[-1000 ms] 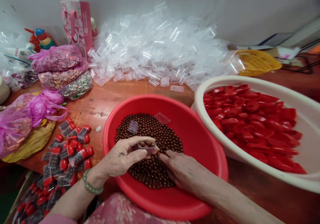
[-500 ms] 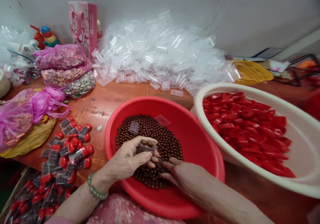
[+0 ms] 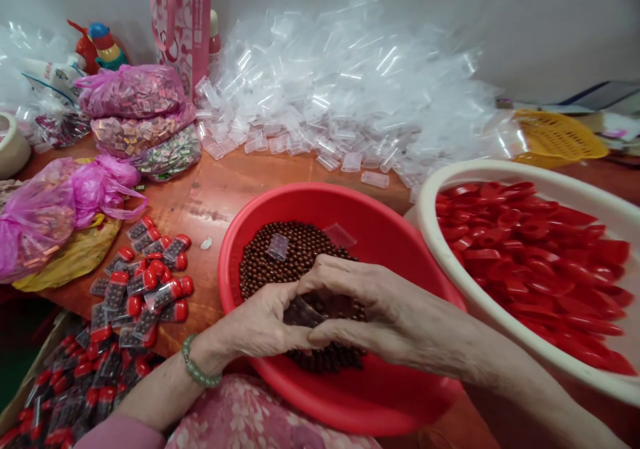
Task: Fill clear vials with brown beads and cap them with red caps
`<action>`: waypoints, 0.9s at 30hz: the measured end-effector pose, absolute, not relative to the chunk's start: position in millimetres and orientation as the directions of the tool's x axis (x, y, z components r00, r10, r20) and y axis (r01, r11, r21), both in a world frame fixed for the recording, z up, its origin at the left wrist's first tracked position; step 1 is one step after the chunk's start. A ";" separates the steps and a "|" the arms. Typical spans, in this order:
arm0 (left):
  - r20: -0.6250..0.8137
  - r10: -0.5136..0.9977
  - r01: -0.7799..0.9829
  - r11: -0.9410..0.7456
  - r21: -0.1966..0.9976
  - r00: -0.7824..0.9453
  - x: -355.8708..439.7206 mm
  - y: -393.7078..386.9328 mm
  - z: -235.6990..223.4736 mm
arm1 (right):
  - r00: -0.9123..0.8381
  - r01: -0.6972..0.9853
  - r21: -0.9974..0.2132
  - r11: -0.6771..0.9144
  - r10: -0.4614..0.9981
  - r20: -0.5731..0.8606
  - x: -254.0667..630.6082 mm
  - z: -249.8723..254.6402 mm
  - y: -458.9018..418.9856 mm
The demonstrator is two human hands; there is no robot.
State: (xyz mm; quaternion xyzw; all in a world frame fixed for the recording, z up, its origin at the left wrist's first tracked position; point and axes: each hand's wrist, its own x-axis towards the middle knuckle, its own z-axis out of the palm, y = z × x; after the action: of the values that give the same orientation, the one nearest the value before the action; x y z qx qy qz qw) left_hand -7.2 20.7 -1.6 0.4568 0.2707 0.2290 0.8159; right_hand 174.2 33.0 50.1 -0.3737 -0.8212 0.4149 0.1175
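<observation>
"What are the fingers doing?"

"On the left hand (image 3: 260, 322), they curl around a small clear case (image 3: 303, 312). They're nearly closed, with the case tucked in between."

"And the right hand (image 3: 385, 309)?"

"Its fingers bend over the case like a little roof. Its thumb seems to touch the left thumb. I can't tell if it pinches anything."

"Where is that case, then?"

"Up above the brown balls (image 3: 263, 262), in the middle of everything."

"Now tell me the rest, starting from the left."

"First come see-through pink bags (image 3: 133, 92). Then filled cases with red tops (image 3: 150, 285) lie in a heap on the table (image 3: 187, 199). Next is the red tub (image 3: 229, 262), with the brown balls inside. A flat clear piece (image 3: 278, 247) lies on them. Behind is a big shiny pile of clear cases (image 3: 340, 95). Last, a white tub (image 3: 429, 215) holds lots of red caps (image 3: 530, 255)."
</observation>
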 end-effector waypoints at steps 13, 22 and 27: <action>-0.355 0.590 -0.125 0.619 0.775 0.725 -8.7 24.9 -0.8 | -0.713 0.460 -0.787 0.412 0.699 -0.050 171.7 40.7 42.5; -0.398 0.681 -0.204 0.625 0.753 0.615 -8.3 25.8 0.1 | -0.638 0.405 -0.895 0.189 0.759 -0.128 181.4 30.4 53.5; -0.368 0.708 -0.288 0.624 0.726 0.603 -9.9 25.9 -3.8 | -0.592 0.567 -0.759 0.320 0.799 -0.105 207.0 26.8 54.2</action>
State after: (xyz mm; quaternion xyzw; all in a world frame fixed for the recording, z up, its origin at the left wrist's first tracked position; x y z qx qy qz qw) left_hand -9.9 25.9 -3.8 0.3158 0.3319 0.2973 0.8377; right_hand 207.0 54.2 26.8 -0.4274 -0.7992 0.3966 0.1462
